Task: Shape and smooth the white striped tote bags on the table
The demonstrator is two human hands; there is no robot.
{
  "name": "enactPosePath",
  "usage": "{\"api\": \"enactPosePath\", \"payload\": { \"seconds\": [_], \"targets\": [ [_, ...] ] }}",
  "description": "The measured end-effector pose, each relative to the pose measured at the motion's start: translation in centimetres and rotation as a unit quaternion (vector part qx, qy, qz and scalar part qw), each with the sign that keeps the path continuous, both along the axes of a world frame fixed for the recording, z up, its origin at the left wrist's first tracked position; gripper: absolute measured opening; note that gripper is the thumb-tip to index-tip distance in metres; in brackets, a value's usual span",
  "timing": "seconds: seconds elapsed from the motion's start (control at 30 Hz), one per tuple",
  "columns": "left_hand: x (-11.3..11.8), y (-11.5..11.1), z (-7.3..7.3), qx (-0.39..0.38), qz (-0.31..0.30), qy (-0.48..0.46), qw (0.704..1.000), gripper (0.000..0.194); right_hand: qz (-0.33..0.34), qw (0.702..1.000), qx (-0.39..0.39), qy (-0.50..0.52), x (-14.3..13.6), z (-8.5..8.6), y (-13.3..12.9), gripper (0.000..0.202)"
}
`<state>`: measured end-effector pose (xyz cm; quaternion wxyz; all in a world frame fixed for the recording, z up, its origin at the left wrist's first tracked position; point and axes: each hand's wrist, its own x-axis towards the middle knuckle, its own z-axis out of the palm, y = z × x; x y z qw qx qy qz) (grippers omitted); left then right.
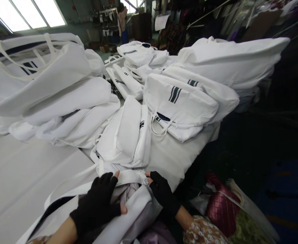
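Note:
Right in front of me lies a white fabric bag [136, 206], its mouth loose and a pale lining showing inside. My left hand [98, 200], in a black fingerless glove, rests over the bag's opening with thumb and fingers apart. My right hand [162, 191], gloved the same way, has its fingertips together at the right corner of the bag's rim, pinching the cloth there. A white strap runs off to the left of the bag. Just beyond it, a folded white bag [120, 135] touches its far edge.
Piled white bags [49, 81] stand at the left. Striped white bags [186, 98] are stacked at the right, near the edge of the cloth-covered table [174, 156]. A maroon quilted bundle [222, 210] sits low at the right. Far back, a person [122, 23] stands.

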<state>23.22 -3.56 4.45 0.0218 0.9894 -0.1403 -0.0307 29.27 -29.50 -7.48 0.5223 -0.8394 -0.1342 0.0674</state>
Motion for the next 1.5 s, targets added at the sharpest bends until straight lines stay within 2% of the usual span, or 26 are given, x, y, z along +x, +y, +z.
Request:
{"api": "enactPosePath", "payload": {
  "seconds": [0.07,0.13,0.2,0.3,0.4,0.5,0.6,0.73,0.83,0.9,1.03,1.2,1.37,1.5],
  "targets": [
    [-0.5,-0.1,-0.6,-0.003,0.005,0.118,0.993,0.1,0.043,0.999,-0.015,0.0,0.5,0.1,-0.5,0.031],
    [-1.7,-0.6,-1.3,0.011,-0.014,0.163,0.986,0.105,0.095,0.995,-0.032,-0.002,0.9,0.5,-0.8,0.031],
    [-3.2,-1.0,-2.0,0.029,-0.032,0.11,0.993,0.103,0.156,0.985,-0.069,0.003,1.4,0.9,-1.0,0.03],
    [-4.7,-1.3,-3.3,0.042,-0.036,-0.058,0.997,0.093,0.212,0.966,-0.143,0.026,2.1,1.5,-1.1,0.028],
    [-5.3,-1.3,-4.4,0.042,-0.043,-0.156,0.986,0.088,0.211,0.959,-0.181,0.05,2.7,1.8,-1.1,0.027],
    [-5.7,-1.3,-5.0,0.039,-0.039,-0.17,0.984,0.081,0.211,0.957,-0.188,0.072,3.4,2.2,-1.0,0.022],
    [-6.1,-1.3,-5.4,0.031,-0.035,-0.174,0.984,0.071,0.23,0.955,-0.169,0.086,4.1,2.8,-0.6,0.021],
    [-6.1,-1.4,-5.5,0.028,-0.032,-0.176,0.983,0.063,0.254,0.956,-0.116,0.089,5.3,3.2,0.6,0.04],
    [-6.0,-1.5,-5.4,0.026,-0.036,-0.189,0.981,0.062,0.274,0.95,-0.099,0.117,6.2,3.1,1.6,0.03],
    [-5.8,-1.6,-5.3,0.022,-0.03,-0.193,0.981,0.063,0.27,0.948,-0.098,0.138,6.7,2.9,1.9,0.024],
    [-5.4,-1.7,-5.1,0.023,-0.009,-0.17,0.985,0.076,0.245,0.952,-0.107,0.151,7.0,3.0,1.8,0.026],
    [-5.0,-1.4,-5.1,0.016,-0.033,-0.205,0.978,0.09,0.266,0.944,-0.118,0.158,7.3,3.3,1.8,0.02],
    [-5.3,-1.3,-5.4,0.024,-0.014,-0.174,0.984,0.087,0.267,0.938,-0.145,0.167,7.8,3.1,2.4,0.006],
    [-5.2,-1.3,-5.4,0.022,-0.002,-0.141,0.99,0.087,0.292,0.927,-0.152,0.18,7.9,3.8,2.4,0.004]
  ]
}}
